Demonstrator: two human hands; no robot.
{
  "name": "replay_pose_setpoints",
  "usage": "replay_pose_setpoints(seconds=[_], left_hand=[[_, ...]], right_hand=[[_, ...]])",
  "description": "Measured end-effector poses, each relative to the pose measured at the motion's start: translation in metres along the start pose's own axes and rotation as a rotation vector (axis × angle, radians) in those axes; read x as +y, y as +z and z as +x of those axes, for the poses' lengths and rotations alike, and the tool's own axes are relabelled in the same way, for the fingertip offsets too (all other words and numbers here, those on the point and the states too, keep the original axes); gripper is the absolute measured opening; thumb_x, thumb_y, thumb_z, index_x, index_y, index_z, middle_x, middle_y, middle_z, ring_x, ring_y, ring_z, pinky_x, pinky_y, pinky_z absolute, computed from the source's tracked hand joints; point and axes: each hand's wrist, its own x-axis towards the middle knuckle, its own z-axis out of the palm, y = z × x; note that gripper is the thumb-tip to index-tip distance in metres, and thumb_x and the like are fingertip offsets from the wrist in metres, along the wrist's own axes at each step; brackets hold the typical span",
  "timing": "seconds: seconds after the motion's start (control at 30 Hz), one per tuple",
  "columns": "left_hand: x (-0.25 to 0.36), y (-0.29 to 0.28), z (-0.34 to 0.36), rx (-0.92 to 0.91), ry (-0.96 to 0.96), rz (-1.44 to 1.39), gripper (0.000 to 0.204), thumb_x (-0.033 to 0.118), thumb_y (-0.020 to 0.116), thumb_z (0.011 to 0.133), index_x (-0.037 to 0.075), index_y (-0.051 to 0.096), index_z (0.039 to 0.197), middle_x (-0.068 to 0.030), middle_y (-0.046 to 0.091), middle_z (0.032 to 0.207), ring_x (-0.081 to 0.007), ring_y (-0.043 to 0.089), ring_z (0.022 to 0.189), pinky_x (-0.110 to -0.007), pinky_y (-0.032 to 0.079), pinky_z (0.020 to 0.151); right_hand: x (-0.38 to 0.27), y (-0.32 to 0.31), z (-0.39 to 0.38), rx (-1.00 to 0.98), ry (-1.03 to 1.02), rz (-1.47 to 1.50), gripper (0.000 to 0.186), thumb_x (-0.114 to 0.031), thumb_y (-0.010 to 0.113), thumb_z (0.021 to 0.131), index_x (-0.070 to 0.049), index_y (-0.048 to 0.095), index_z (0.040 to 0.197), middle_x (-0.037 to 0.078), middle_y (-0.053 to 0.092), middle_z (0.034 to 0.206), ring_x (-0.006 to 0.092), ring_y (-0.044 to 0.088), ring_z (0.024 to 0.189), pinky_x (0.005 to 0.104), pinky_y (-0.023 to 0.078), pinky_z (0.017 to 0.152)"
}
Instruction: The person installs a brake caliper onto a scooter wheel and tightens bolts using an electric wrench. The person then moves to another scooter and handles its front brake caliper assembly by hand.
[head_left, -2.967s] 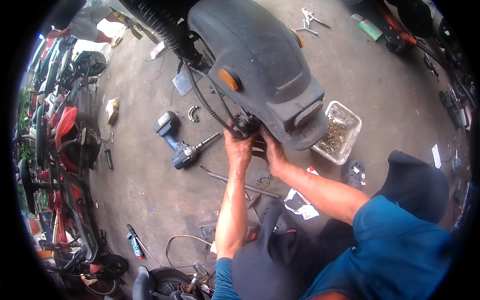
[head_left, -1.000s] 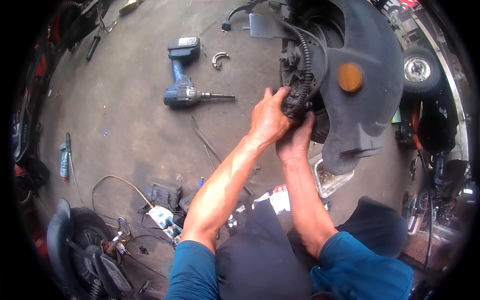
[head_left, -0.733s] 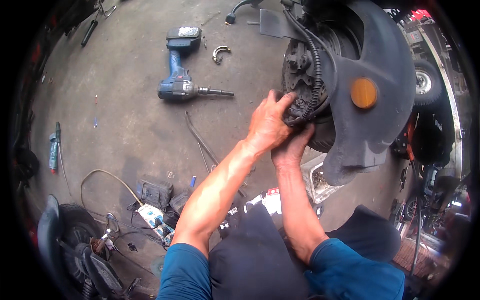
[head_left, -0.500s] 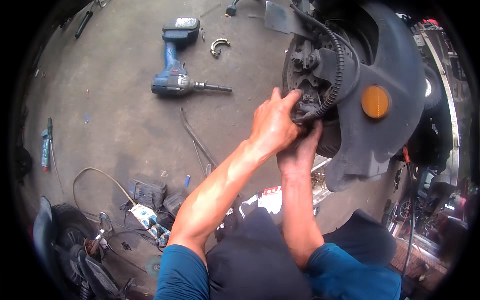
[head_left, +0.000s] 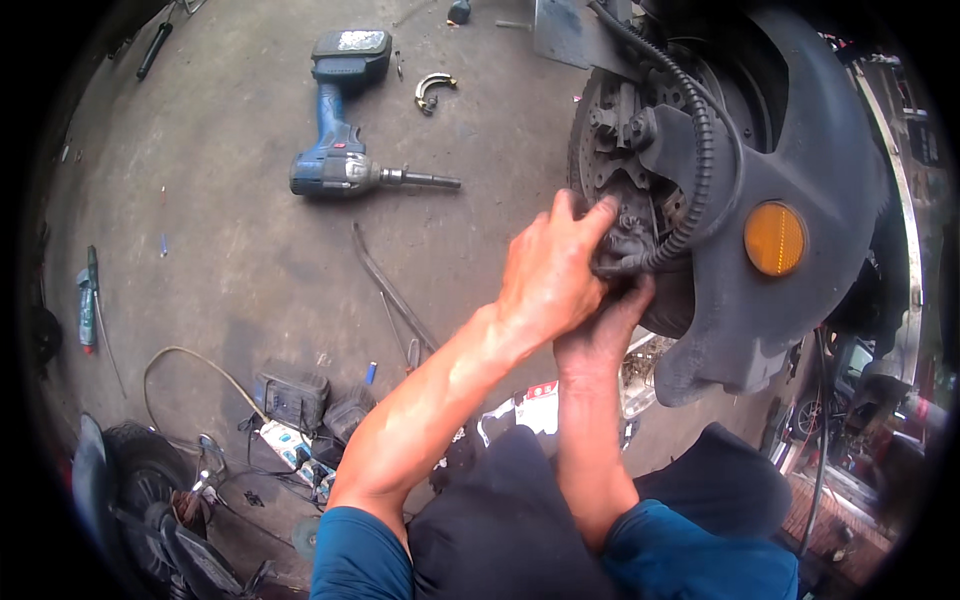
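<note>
Both your hands work at the wheel hub (head_left: 640,190) of a motorbike, under its black fender (head_left: 800,150) with the round orange reflector (head_left: 774,238). Your left hand (head_left: 550,275) lies over the caliper (head_left: 620,245), fingers curled around it, fingertips at its top edge. Your right hand (head_left: 605,330) comes up from below, fingers pressed to the caliper's underside; how tightly it grips, you cannot tell. A ribbed black hose (head_left: 700,160) loops from above down to the caliper, just beside your left fingertips.

The ground is bare grey concrete (head_left: 220,260), stained and dusty. A blue cordless impact wrench (head_left: 340,150) lies on its side well to the left of the wheel, bit pointing right. A curved brake shoe (head_left: 434,90) lies near its top. A long thin metal bar (head_left: 385,285) lies slantwise between wrench and your left forearm. A screwdriver (head_left: 88,300) lies at the far left. Near your left elbow sit a black charger (head_left: 292,398) and a power strip (head_left: 290,445), with a cable (head_left: 190,365) curling away. A loose tyre (head_left: 130,480) lies at the lower left. A tray of small parts (head_left: 640,370) shows behind your right wrist. More bikes stand at the right rim.
</note>
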Motion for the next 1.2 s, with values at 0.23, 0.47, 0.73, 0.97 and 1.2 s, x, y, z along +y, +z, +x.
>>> replay_pose_setpoints(seconds=[0.23, 0.47, 0.73, 0.97, 1.2], left_hand=[[-0.017, -0.002, 0.006, 0.114, 0.264, -0.018, 0.057, 0.022, 0.074, 0.067, 0.011, 0.053, 0.120, -0.0199, 0.052, 0.103, -0.0398, 0.057, 0.091, -0.047, 0.048, 0.075], [-0.007, 0.007, 0.001, 0.141, 0.146, 0.005, 0.055, 0.026, 0.076, 0.067, 0.011, 0.056, 0.117, -0.0194, 0.054, 0.100, -0.0394, 0.059, 0.088, -0.045, 0.049, 0.073], [-0.007, -0.003, 0.007, 0.054, 0.063, -0.009, 0.055, 0.026, 0.075, 0.067, 0.011, 0.055, 0.117, -0.0224, 0.054, 0.096, -0.0435, 0.059, 0.084, -0.049, 0.049, 0.072], [-0.026, 0.007, 0.010, 0.163, 0.331, 0.001, 0.055, 0.024, 0.075, 0.066, 0.011, 0.056, 0.116, -0.0220, 0.052, 0.099, -0.0425, 0.058, 0.086, -0.047, 0.049, 0.073], [-0.011, 0.001, 0.008, 0.077, 0.085, -0.015, 0.057, 0.020, 0.075, 0.066, 0.011, 0.056, 0.119, -0.0210, 0.052, 0.098, -0.0416, 0.058, 0.088, -0.047, 0.048, 0.074]], right_hand=[[0.009, -0.005, 0.005, -0.017, -0.130, -0.199, 0.054, -0.044, 0.029, 0.092, -0.008, 0.044, 0.129, 0.007, 0.048, 0.132, 0.0220, 0.043, 0.124, 0.0376, 0.034, 0.104], [0.000, -0.002, 0.002, -0.005, -0.058, -0.053, 0.052, -0.042, 0.027, 0.094, -0.008, 0.044, 0.130, 0.008, 0.047, 0.133, 0.0222, 0.043, 0.124, 0.0372, 0.033, 0.105], [0.003, 0.021, -0.002, 0.116, -0.100, -0.083, 0.046, -0.039, 0.025, 0.097, -0.007, 0.047, 0.120, 0.005, 0.053, 0.118, 0.0169, 0.048, 0.113, 0.0358, 0.037, 0.099], [0.018, -0.015, 0.015, -0.019, -0.176, -0.024, 0.053, -0.046, 0.030, 0.092, -0.010, 0.044, 0.129, 0.006, 0.048, 0.129, 0.0195, 0.044, 0.122, 0.0360, 0.035, 0.103], [0.001, 0.001, 0.005, -0.011, -0.049, -0.054, 0.050, -0.042, 0.031, 0.094, -0.009, 0.045, 0.128, 0.007, 0.048, 0.130, 0.0211, 0.044, 0.123, 0.0364, 0.034, 0.104]])
